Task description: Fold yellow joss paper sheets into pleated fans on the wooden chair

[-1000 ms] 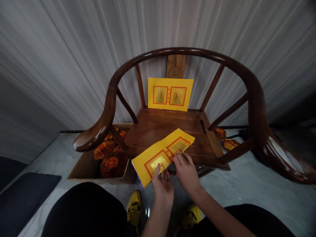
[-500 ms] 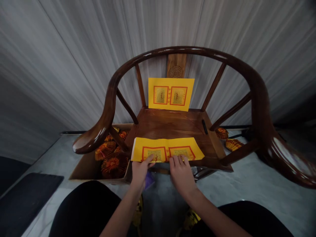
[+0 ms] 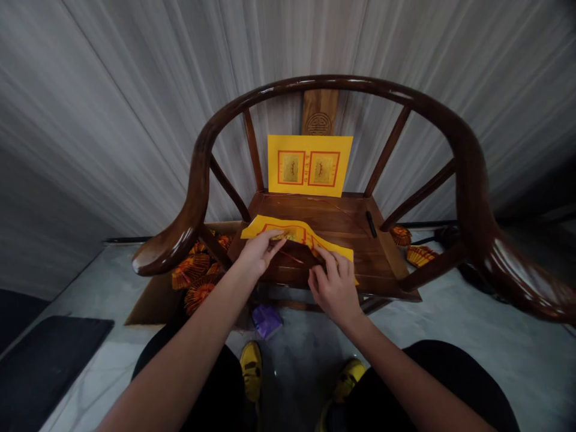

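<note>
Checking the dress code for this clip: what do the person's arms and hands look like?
The left hand and right hand are bare, without gloves, and no sleeve shows on either forearm. No watch or ring shows. Black clothing covers the legs, and the shoes are yellow.

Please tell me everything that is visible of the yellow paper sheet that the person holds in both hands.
The yellow paper sheet is thin and printed with red-outlined frames around gold squares. It is buckled, with a raised fold across its middle, so part of the print is hidden. It lies across the front of the wooden chair seat, with its lower right corner over the seat's front edge. The left hand grips its left part, and the right hand grips its right part.
</note>
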`<action>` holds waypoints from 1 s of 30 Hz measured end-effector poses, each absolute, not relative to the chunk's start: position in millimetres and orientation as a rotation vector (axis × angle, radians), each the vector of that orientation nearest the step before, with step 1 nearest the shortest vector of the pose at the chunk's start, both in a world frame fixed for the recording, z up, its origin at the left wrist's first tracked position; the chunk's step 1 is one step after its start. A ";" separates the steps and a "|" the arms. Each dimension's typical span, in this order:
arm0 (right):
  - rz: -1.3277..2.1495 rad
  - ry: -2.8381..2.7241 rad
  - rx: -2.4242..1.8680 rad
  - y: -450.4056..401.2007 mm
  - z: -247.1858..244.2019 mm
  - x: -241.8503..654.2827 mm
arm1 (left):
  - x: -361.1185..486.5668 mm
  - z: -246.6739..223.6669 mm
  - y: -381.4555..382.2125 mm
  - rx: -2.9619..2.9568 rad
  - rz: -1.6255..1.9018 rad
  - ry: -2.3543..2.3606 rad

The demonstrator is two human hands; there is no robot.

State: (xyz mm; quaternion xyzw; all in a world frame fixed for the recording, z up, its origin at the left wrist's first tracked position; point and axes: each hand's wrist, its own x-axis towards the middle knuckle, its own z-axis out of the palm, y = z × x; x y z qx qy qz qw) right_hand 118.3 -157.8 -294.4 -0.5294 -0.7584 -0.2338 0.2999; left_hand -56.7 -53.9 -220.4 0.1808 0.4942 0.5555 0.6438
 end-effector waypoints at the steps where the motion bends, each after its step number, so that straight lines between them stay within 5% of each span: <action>1: -0.637 -1.980 -1.430 -155.3 -292.3 119.2 | -55.2 -216.5 -47.3 0.406 1.262 1.111; 18: -0.456 -2.299 -1.399 -166.1 -325.6 94.6 | -29.7 -258.3 -116.5 0.214 1.530 0.997; 30: -0.266 -2.312 -1.834 -136.7 -318.3 79.4 | -46.3 -298.2 -110.0 0.341 1.583 1.137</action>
